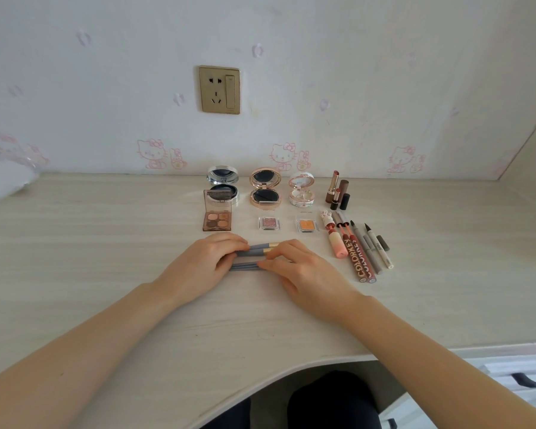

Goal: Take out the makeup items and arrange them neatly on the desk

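Observation:
Several grey-blue makeup brushes with gold ferrules lie side by side on the pale wood desk. My left hand holds their left ends with curled fingers. My right hand pinches them at the ferrules from the right, hiding the bristle ends. Behind them stand three open compacts, a four-colour eyeshadow palette, two small single shadows and lipsticks. To the right lies a row of lip glosses and eyeliner pens.
A white pouch or bag sits at the desk's far left against the wall. A gold wall socket is above the desk. The curved front edge of the desk runs above my legs, and drawers are at lower right.

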Motion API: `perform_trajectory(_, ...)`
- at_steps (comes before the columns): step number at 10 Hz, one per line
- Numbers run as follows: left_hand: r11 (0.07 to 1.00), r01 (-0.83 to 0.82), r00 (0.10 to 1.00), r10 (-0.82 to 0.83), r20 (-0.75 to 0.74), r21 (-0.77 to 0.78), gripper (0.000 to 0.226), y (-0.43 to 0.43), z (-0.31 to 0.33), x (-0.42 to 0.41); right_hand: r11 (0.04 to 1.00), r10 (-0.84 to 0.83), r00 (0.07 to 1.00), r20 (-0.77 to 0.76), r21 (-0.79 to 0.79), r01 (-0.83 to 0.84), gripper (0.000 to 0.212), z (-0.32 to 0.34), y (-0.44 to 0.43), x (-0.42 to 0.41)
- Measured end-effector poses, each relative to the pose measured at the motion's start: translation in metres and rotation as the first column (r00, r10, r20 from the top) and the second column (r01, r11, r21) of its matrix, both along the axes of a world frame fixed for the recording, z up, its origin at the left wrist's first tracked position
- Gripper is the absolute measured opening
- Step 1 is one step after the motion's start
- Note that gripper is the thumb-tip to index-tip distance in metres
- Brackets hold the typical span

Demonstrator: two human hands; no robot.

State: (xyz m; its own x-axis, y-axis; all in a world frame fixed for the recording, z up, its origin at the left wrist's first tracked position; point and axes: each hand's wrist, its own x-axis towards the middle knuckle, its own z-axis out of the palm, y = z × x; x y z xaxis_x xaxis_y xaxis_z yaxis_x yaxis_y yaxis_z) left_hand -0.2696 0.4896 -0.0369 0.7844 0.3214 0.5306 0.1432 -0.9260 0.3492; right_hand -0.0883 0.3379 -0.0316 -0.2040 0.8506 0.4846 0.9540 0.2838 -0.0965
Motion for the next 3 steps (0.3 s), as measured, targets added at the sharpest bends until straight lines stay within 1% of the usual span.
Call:
perform_trajectory(1,0.999,-0.049,0.999,0.049,-0.019,-0.017,0.029,-0.006,0.002,-0.004,0.997,-0.082,0.995,-0.055,-0.009,0.081,0.041,0.003,-0.01,0.0)
perform_trajectory(2,0.995,-0.1,0.993,0.098,-0.061,-0.03,0.03,-0.011,0.002,-0.008,0.981,-0.193,0.98,-0.053,-0.006,0.193,0.047,0.002,-0.021,0.0)
perform_trajectory(3,0.986,-0.167,0.985,0.166,-0.042,-0.023,0.029,-0.024,0.003,-0.014,0.957,-0.289,0.957,-0.031,-0.006,0.289,0.052,-0.001,-0.042,0.003)
